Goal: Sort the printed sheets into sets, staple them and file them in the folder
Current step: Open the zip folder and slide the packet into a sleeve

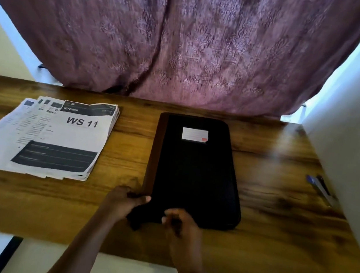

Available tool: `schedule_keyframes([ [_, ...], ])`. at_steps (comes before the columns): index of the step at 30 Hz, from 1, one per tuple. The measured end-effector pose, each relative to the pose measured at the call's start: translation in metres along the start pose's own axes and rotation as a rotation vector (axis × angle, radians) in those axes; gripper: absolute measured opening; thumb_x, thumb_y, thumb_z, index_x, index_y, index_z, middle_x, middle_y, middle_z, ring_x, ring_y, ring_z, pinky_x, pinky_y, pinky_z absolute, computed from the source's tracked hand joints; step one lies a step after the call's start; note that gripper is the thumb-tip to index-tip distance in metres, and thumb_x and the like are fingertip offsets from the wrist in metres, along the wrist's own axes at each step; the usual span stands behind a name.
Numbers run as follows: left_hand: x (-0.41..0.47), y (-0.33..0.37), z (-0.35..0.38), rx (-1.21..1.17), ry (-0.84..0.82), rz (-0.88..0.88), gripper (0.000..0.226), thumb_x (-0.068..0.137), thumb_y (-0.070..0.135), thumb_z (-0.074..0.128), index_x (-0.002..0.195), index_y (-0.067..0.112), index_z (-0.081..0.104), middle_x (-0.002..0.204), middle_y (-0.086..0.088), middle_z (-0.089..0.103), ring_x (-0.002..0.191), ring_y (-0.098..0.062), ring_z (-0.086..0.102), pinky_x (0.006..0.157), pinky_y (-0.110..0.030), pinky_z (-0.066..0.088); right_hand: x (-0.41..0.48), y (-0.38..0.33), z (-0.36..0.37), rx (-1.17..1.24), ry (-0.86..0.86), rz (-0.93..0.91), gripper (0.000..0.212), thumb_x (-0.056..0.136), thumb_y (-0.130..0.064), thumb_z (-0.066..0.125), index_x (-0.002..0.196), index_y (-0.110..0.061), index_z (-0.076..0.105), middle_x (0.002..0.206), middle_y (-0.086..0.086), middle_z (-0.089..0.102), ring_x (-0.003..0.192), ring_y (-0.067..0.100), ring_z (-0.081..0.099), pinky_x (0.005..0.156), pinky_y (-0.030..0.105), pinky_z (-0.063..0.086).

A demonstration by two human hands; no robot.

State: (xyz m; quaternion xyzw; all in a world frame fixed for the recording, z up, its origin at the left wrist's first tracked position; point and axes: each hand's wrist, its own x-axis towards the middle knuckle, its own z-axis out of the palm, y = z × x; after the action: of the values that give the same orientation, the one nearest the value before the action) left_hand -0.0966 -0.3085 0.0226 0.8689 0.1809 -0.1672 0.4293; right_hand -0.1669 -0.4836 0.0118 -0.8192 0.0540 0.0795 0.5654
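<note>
A black folder point(194, 173) with a white label lies closed in the middle of the wooden desk point(278, 219). My left hand point(122, 202) grips its near left corner, thumb on top. My right hand point(179, 223) is blurred at the near edge, fingers curled and pinching something dark there, likely a strap or zip pull. A fanned stack of printed sheets point(58, 140) lies to the left, the top sheet reading "KITCHEN WS 11".
A blue and silver object, maybe a stapler or pens point(321, 188), lies at the desk's right edge against the white wall. A purple curtain point(188, 40) hangs behind the desk.
</note>
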Motion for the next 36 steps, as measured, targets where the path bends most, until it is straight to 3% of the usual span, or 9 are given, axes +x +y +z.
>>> schedule_keyframes([
  [3,-0.005,0.000,-0.002,-0.122,-0.081,-0.029,0.019,0.078,0.031,0.078,0.080,0.014,0.069,0.076,-0.003,0.070,0.067,-0.015,0.064,0.055,-0.024,0.045,-0.018,0.002,0.024,0.319,-0.151,0.332,0.013,0.091,-0.006,0.058,0.094,-0.019,0.061,0.090,0.002,0.069,0.080,0.012,0.067,0.073,0.031,0.056],
  [6,-0.011,0.006,-0.006,-0.244,-0.181,-0.083,0.016,0.079,0.027,0.077,0.085,0.014,0.070,0.085,-0.006,0.071,0.075,-0.016,0.065,0.068,-0.028,0.050,-0.015,-0.009,0.036,0.690,-0.015,0.534,0.012,0.094,-0.003,0.051,0.098,-0.004,0.062,0.089,0.009,0.072,0.080,0.020,0.070,0.075,0.034,0.055],
  [10,-0.018,0.007,-0.003,-0.316,-0.265,-0.136,0.039,0.078,0.031,0.076,0.110,0.014,0.062,0.108,-0.002,0.064,0.101,-0.018,0.059,0.079,-0.027,0.045,-0.011,-0.018,0.042,0.899,0.105,0.634,0.012,0.094,-0.005,0.053,0.099,-0.005,0.064,0.090,0.011,0.073,0.084,0.024,0.070,0.077,0.037,0.057],
  [14,-0.022,0.002,0.002,-0.383,-0.317,-0.132,0.062,0.080,0.033,0.074,0.133,0.012,0.048,0.125,-0.008,0.059,0.105,-0.018,0.051,0.088,-0.031,0.036,-0.019,-0.027,0.052,0.895,0.244,0.647,0.008,0.091,-0.013,0.060,0.096,-0.007,0.064,0.084,0.009,0.074,0.079,0.022,0.072,0.076,0.039,0.057],
  [18,-0.024,0.000,0.004,-0.425,-0.331,-0.114,0.046,0.076,0.034,0.075,0.115,0.014,0.059,0.101,0.002,0.064,0.105,-0.018,0.057,0.078,-0.027,0.039,-0.023,-0.030,0.060,0.855,0.427,0.570,0.004,0.090,-0.011,0.061,0.091,-0.008,0.063,0.081,0.009,0.073,0.072,0.022,0.071,0.066,0.035,0.057],
  [21,-0.026,0.000,0.004,-0.460,-0.345,-0.105,0.028,0.076,0.029,0.076,0.097,0.021,0.058,0.092,0.006,0.062,0.098,-0.015,0.057,0.087,-0.029,0.039,-0.023,-0.032,0.068,0.826,0.516,0.492,0.004,0.089,-0.010,0.062,0.090,-0.012,0.065,0.080,0.007,0.073,0.069,0.021,0.070,0.064,0.034,0.056],
  [28,-0.029,0.002,0.002,-0.436,-0.339,-0.092,0.031,0.078,0.029,0.076,0.103,0.020,0.059,0.095,0.004,0.064,0.094,-0.014,0.058,0.075,-0.028,0.042,-0.017,-0.029,0.085,0.785,0.597,0.446,0.010,0.089,-0.009,0.061,0.085,-0.016,0.066,0.069,0.005,0.066,0.051,0.013,0.052,0.051,0.028,0.043],
  [32,-0.034,0.003,0.006,-0.485,-0.281,-0.081,0.021,0.080,0.021,0.075,0.095,0.017,0.061,0.086,0.003,0.066,0.083,-0.012,0.060,0.064,-0.024,0.041,-0.015,-0.022,0.081,0.656,0.553,0.402,0.010,0.089,-0.013,0.062,0.083,-0.017,0.069,0.069,0.005,0.067,0.052,0.012,0.054,0.050,0.026,0.044],
  [36,-0.036,-0.005,0.020,-0.521,-0.235,-0.104,0.021,0.079,0.022,0.076,0.095,0.013,0.065,0.091,-0.005,0.071,0.091,-0.021,0.066,0.069,-0.030,0.046,-0.015,-0.006,0.075,0.546,0.622,0.406,0.009,0.085,-0.017,0.067,0.080,-0.024,0.069,0.074,0.002,0.070,0.062,0.016,0.062,0.059,0.033,0.052],
])
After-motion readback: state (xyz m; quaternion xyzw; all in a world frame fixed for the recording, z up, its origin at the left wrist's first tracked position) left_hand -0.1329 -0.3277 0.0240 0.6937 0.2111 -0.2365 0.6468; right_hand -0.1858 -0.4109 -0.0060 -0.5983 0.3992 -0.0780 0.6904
